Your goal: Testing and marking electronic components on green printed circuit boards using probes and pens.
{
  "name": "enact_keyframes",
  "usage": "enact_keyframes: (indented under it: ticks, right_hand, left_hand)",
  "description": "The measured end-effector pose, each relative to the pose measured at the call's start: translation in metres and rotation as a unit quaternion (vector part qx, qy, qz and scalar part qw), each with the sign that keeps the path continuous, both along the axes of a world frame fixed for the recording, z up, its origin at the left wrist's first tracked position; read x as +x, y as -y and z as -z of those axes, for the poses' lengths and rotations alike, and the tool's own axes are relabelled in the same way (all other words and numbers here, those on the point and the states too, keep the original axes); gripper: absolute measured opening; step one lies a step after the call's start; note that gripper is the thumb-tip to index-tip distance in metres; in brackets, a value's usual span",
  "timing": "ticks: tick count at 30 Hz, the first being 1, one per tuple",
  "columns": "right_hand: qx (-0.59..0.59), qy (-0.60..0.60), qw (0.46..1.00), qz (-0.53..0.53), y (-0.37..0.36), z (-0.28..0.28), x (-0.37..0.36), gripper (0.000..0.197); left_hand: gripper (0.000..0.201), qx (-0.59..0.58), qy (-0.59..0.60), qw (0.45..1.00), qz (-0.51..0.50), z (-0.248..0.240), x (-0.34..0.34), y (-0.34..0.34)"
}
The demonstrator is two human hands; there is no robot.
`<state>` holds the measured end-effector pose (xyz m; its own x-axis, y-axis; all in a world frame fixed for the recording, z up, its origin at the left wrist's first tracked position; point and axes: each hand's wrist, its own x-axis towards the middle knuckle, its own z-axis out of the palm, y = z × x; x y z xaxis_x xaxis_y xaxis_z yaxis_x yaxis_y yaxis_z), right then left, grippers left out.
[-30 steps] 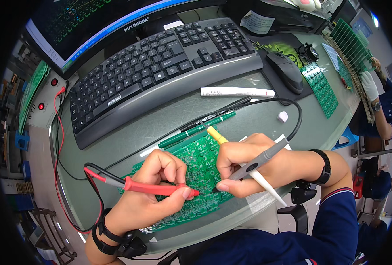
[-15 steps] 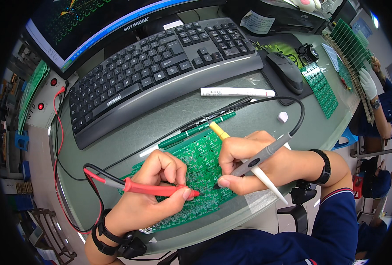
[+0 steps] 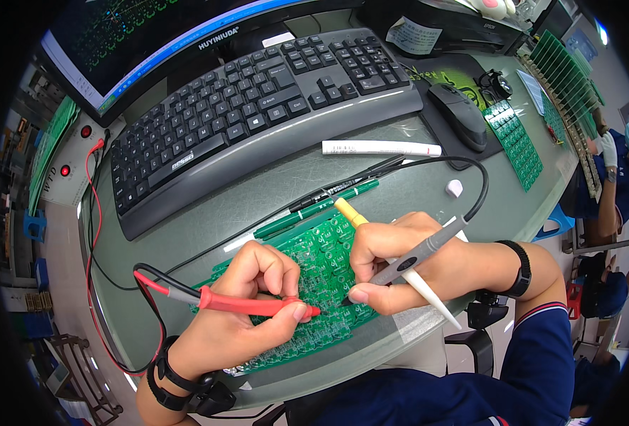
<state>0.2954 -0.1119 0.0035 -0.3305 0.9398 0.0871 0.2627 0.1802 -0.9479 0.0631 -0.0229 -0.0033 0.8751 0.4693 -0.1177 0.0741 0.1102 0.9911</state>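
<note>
1. Circuit board panel, green: lying on the table near the edge closest to the body, partly hidden beneath both hands.
2. Left hand: pinching a red probe between thumb and fingers, angling its tip toward the middle of the panel.
3. Right hand: gripping a grey probe like a pencil, pointing its dark tip close to the red one; contact with the panel being impossible to tell.
4. Same hand: also holding a slim yellow-and-white tool, crossing the grey probe.
5. Green pen: lying just beyond the panel.
6. Black keyboard: sitting farther back, before a lit monitor.
7. Black mouse: resting to the keyboard's right.
8. Second green panel: lying past the mouse.
9. Co-worker's gloved hand: showing at far right.
</note>
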Motion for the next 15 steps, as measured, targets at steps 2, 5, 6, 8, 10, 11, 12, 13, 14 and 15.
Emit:
enact_keyframes:
  ticks: [2,5,6,8,10,11,12,13,14,15]
  right_hand:
    - [-0.001,0.0,1.0,-0.001,0.0001,0.0,0.0002,0.018]
    - [0.002,0.005,1.0,-0.002,0.0004,0.0001,0.0003,0.018]
    - [0.012,0.01,1.0,-0.002,0.0004,0.0005,-0.0001,0.018]
    - [0.022,0.016,1.0,-0.002,0.0004,0.0011,-0.0006,0.017]
    - [0.031,0.012,0.999,-0.001,0.0003,0.0015,-0.001,0.018]
    - [0.031,0.012,0.999,-0.001,0.0007,0.0011,-0.0006,0.018]
    - [0.014,0.001,1.0,0.005,0.0011,0.0006,-0.0001,0.018]
    - [-0.002,-0.01,1.0,0.011,0.0013,0.0003,0.0003,0.018]
    - [-0.002,-0.01,1.0,0.011,0.0013,0.0002,0.0005,0.018]
    - [0.001,-0.008,1.0,0.01,0.0012,0.0001,0.0008,0.019]
  left_hand:
    - [0.033,0.007,-0.005,1.0,0.003,0.0001,-0.0003,-0.0006]
    - [0.033,0.013,-0.005,1.0,0.008,-0.0003,-0.0007,-0.0011]
    - [0.033,0.013,-0.005,1.0,0.008,-0.0002,-0.0006,-0.001]
    - [0.033,0.009,-0.002,1.0,0.003,0.0001,0.0,-0.0004]
    - [0.032,0.004,-0.002,1.0,-0.006,0.0001,0.0003,0.0015]
    - [0.031,0.0,-0.004,1.0,-0.017,0.0002,0.0003,0.0021]
    - [0.031,-0.001,-0.001,1.0,-0.015,0.0002,0.0003,0.0019]
    - [0.031,0.003,-0.002,1.0,-0.014,0.0003,0.0002,0.0014]
    - [0.032,0.006,-0.004,1.0,-0.012,0.0004,0.0,0.0011]
    - [0.032,0.006,-0.004,1.0,-0.012,0.0007,-0.0001,0.0014]
